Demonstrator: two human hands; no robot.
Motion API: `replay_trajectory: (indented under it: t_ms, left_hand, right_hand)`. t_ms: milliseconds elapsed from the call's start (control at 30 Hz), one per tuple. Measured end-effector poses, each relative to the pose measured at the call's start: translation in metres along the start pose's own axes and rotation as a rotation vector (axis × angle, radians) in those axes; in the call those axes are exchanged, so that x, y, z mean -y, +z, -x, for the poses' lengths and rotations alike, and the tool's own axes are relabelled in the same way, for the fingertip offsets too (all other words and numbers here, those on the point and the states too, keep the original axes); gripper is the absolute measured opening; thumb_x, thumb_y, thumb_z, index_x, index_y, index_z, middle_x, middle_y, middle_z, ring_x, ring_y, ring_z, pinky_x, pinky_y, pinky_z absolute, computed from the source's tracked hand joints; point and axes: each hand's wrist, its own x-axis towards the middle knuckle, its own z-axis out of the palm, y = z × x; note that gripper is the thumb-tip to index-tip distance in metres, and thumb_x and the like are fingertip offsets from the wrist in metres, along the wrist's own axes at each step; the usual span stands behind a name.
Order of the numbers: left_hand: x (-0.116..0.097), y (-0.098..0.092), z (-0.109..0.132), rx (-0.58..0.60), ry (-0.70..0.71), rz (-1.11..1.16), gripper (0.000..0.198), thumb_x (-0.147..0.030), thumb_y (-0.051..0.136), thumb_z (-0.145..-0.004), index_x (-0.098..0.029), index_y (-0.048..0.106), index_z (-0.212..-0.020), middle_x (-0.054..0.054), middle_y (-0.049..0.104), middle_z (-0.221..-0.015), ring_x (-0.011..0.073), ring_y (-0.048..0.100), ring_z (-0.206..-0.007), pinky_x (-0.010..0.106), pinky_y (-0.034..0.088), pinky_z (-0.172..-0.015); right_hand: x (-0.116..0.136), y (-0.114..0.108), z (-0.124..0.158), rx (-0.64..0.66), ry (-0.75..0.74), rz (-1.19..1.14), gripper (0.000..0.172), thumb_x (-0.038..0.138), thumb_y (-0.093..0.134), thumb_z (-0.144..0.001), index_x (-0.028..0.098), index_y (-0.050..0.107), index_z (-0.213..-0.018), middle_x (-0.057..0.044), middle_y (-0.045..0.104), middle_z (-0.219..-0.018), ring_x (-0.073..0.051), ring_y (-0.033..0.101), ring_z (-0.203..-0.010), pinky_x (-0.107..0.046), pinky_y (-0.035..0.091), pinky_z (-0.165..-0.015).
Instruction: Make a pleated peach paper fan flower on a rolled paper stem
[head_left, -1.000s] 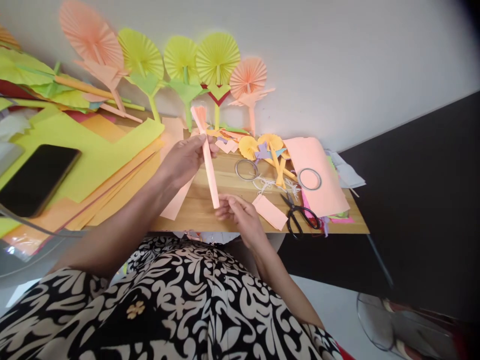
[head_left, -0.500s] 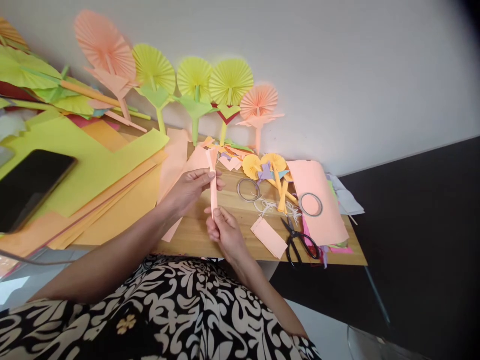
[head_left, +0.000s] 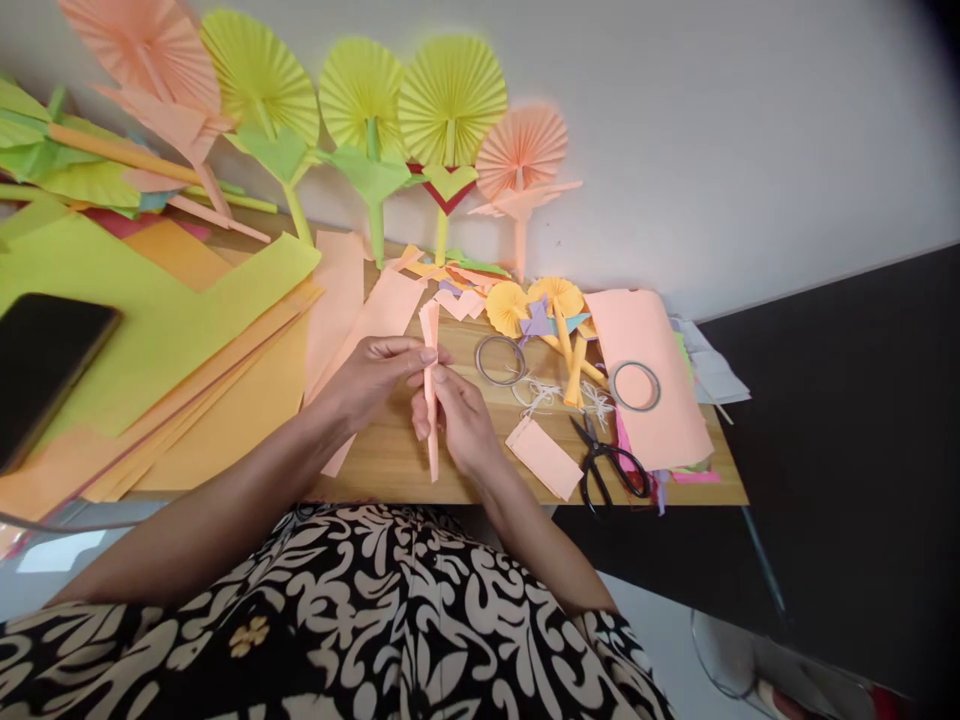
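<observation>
A narrow strip of folded peach paper point(head_left: 433, 460) stands almost upright between my two hands, its pleats fanning slightly at the top. My left hand point(head_left: 386, 370) pinches it near the middle, thumb in front. Just below, my right hand point(head_left: 457, 405) grips the same strip with thumb and fingers. The two hands nearly touch. Beneath them is the wooden table point(head_left: 397, 440). To the right lie a roll of tape point(head_left: 501, 360), tangled white strings point(head_left: 538, 393) and a small stack of peach paper rectangles point(head_left: 544, 457).
Black scissors point(head_left: 611, 465) lie near the front edge, beside peach sheets point(head_left: 660, 430) with another tape roll point(head_left: 635, 386) on top. Yellow-green sheets point(head_left: 165, 320) and a phone point(head_left: 52, 365) cover the left. Paper fan flowers point(head_left: 453, 100) lean on the wall. Small orange flowers point(head_left: 556, 295) lie behind the strings.
My right hand has moved up the folded paper from its lower end to just under my left hand. The camera view has shifted slightly.
</observation>
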Motion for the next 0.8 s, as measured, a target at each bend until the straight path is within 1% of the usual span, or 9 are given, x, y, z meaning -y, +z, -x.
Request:
replay_trajectory:
  t_ms: [133, 200, 267, 333, 400, 467, 567, 667, 800]
  left_hand:
    - [-0.002, 0.001, 0.000, 0.060, -0.063, 0.033, 0.037, -0.049, 0.092, -0.068, -0.018, 0.082, -0.084, -0.002, 0.060, -0.052, 0.0171, 0.063, -0.052, 0.031, 0.051, -0.059]
    - [-0.002, 0.002, 0.000, 0.063, -0.066, 0.056, 0.038, -0.050, 0.092, -0.068, -0.017, 0.080, -0.082, -0.004, 0.058, -0.050, 0.0158, 0.060, -0.049, 0.030, 0.051, -0.057]
    - [-0.001, 0.001, -0.002, 0.031, -0.033, 0.066, 0.039, -0.051, 0.093, -0.067, -0.016, 0.078, -0.075, 0.000, 0.066, -0.060, 0.0146, 0.062, -0.055, 0.029, 0.052, -0.063]
    - [0.000, 0.000, -0.003, -0.005, 0.013, 0.069, 0.040, -0.052, 0.093, -0.067, -0.016, 0.077, -0.072, 0.004, 0.074, -0.074, 0.0143, 0.065, -0.065, 0.029, 0.054, -0.073]
    - [0.002, -0.002, -0.005, -0.025, 0.054, 0.079, 0.038, -0.051, 0.092, -0.071, -0.015, 0.078, -0.076, 0.006, 0.077, -0.082, 0.0152, 0.068, -0.074, 0.029, 0.053, -0.083]
    - [0.003, -0.004, -0.007, -0.043, 0.101, 0.103, 0.035, -0.048, 0.090, -0.074, -0.015, 0.079, -0.080, 0.005, 0.077, -0.082, 0.0157, 0.069, -0.080, 0.028, 0.052, -0.088]
    - [0.001, -0.006, -0.009, -0.079, 0.133, 0.142, 0.030, -0.045, 0.088, -0.079, -0.016, 0.077, -0.080, 0.004, 0.076, -0.079, 0.0158, 0.069, -0.081, 0.029, 0.051, -0.090]
    - [-0.001, -0.008, -0.011, -0.115, 0.134, 0.168, 0.026, -0.040, 0.086, -0.081, -0.017, 0.075, -0.077, 0.002, 0.073, -0.074, 0.0150, 0.067, -0.076, 0.029, 0.051, -0.089]
    - [0.001, -0.014, -0.015, -0.089, 0.151, 0.239, 0.022, -0.037, 0.085, -0.081, -0.018, 0.076, -0.080, 0.001, 0.072, -0.073, 0.0136, 0.066, -0.075, 0.027, 0.052, -0.086]
  right_hand:
    - [0.001, 0.004, -0.011, 0.031, -0.009, -0.043, 0.050, 0.071, 0.059, -0.092, 0.021, 0.060, -0.085, 0.008, 0.052, -0.054, -0.007, 0.045, -0.043, -0.022, 0.039, -0.045]
    - [0.000, 0.006, -0.014, 0.047, 0.025, -0.103, 0.051, 0.073, 0.061, -0.088, 0.022, 0.058, -0.084, 0.010, 0.047, -0.051, -0.006, 0.041, -0.040, -0.021, 0.037, -0.044]
    - [-0.002, 0.008, -0.015, 0.064, 0.069, -0.153, 0.053, 0.075, 0.064, -0.085, 0.023, 0.054, -0.080, 0.012, 0.043, -0.050, -0.005, 0.037, -0.039, -0.020, 0.034, -0.042]
    - [-0.004, 0.009, -0.014, 0.078, 0.106, -0.166, 0.055, 0.075, 0.066, -0.083, 0.022, 0.052, -0.077, 0.012, 0.042, -0.050, -0.004, 0.034, -0.038, -0.020, 0.032, -0.041]
    - [-0.007, 0.008, -0.010, 0.089, 0.131, -0.150, 0.055, 0.074, 0.065, -0.084, 0.022, 0.051, -0.076, 0.012, 0.042, -0.051, -0.004, 0.033, -0.039, -0.019, 0.030, -0.041]
    - [-0.011, 0.006, -0.004, 0.104, 0.147, -0.128, 0.054, 0.074, 0.064, -0.086, 0.022, 0.051, -0.075, 0.012, 0.042, -0.051, -0.004, 0.033, -0.039, -0.019, 0.030, -0.041]
    - [-0.016, 0.002, 0.006, 0.127, 0.175, -0.101, 0.054, 0.073, 0.062, -0.088, 0.022, 0.051, -0.075, 0.011, 0.042, -0.052, -0.004, 0.035, -0.040, -0.019, 0.029, -0.042]
    - [-0.017, -0.001, 0.019, 0.141, 0.198, -0.070, 0.053, 0.071, 0.061, -0.090, 0.022, 0.050, -0.073, 0.011, 0.041, -0.051, -0.005, 0.034, -0.041, -0.020, 0.029, -0.043]
    - [-0.010, -0.012, 0.043, 0.179, 0.261, 0.018, 0.051, 0.067, 0.053, -0.097, 0.022, 0.050, -0.073, 0.010, 0.042, -0.053, -0.006, 0.036, -0.043, -0.021, 0.028, -0.044]
